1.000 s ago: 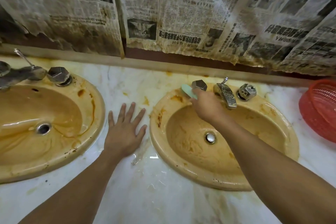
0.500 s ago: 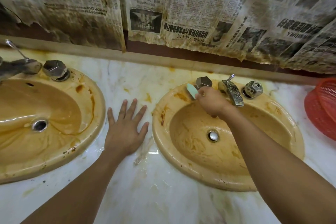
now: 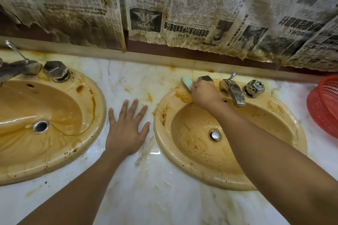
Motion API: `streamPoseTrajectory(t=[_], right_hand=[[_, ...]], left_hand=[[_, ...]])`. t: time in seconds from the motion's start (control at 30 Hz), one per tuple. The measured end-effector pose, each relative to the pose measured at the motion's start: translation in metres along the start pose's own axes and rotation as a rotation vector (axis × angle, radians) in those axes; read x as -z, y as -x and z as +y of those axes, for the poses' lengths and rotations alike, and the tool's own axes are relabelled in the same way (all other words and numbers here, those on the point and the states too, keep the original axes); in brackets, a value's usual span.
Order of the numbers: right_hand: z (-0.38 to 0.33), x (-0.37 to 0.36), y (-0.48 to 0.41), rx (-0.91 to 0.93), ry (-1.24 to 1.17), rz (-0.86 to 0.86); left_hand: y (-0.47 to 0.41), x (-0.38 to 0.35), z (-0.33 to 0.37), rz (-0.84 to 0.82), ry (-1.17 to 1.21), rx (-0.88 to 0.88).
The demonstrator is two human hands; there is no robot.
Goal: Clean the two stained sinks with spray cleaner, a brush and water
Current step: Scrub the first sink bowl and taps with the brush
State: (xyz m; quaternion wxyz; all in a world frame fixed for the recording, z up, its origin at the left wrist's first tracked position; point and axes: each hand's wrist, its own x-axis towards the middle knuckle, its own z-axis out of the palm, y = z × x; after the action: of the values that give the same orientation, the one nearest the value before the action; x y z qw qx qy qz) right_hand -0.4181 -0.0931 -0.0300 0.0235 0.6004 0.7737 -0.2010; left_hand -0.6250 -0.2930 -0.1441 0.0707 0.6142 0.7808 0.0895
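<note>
Mint-green brush (image 3: 187,82), gripped in our right hand (image 3: 205,94), sits on the right sink (image 3: 201,171) rim, upper centre of frame. Our left hand (image 3: 126,133), fingers (image 3: 134,107) spread, could slip on the wet counter (image 3: 155,197).

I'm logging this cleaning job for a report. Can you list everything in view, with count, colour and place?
left sink: one, tan, brown-stained, counter's left
right sink: one, tan, brown-stained, centre right
brush: one, mint green, on the right sink's back rim
faucets: two, tarnished metal, one per sink
knobs: three, faceted metal, one left, two right
basket: one, red, right edge
newspapers: several, stained, on the wall
counter: one, white marble, wet
left hand: flat on the counter between the sinks
right hand: grips the brush
</note>
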Motion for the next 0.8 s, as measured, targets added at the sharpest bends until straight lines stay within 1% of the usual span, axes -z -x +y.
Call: streamPoseTrajectory(t=[0.07, 0.17, 0.23, 0.27, 0.33, 0.43, 0.57, 0.7, 0.8], right_hand=[[-0.011, -0.003, -0.008, 0.001, -0.021, -0.029], [-0.008, 0.003, 0.007, 0.121, -0.025, -0.155], [0.007, 0.006, 0.025, 0.151, 0.005, -0.179], [0.017, 0.007, 0.032, 0.137, 0.013, -0.162], [0.031, 0.008, 0.039, 0.074, 0.020, -0.073], [0.035, -0.001, 0.041, 0.031, -0.038, 0.051], [0.036, -0.013, 0.047, 0.065, -0.037, -0.002], [0.068, -0.005, 0.050, 0.021, 0.078, 0.091], [0.068, -0.010, 0.048, 0.045, 0.173, 0.094]], left_hand=[[0.000, -0.001, -0.001, 0.001, 0.007, -0.001], [0.000, 0.000, -0.001, 0.001, 0.011, -0.004], [0.001, 0.001, 0.000, 0.006, 0.014, -0.001], [0.001, 0.001, 0.000, 0.005, 0.015, 0.001], [0.000, 0.001, 0.001, 0.005, 0.017, 0.004], [0.001, 0.000, 0.000, 0.011, 0.019, -0.001], [0.000, 0.000, -0.001, 0.002, 0.009, 0.005], [0.000, 0.000, 0.001, 0.001, 0.008, 0.008], [0.000, 0.000, 0.001, 0.001, 0.006, 0.007]])
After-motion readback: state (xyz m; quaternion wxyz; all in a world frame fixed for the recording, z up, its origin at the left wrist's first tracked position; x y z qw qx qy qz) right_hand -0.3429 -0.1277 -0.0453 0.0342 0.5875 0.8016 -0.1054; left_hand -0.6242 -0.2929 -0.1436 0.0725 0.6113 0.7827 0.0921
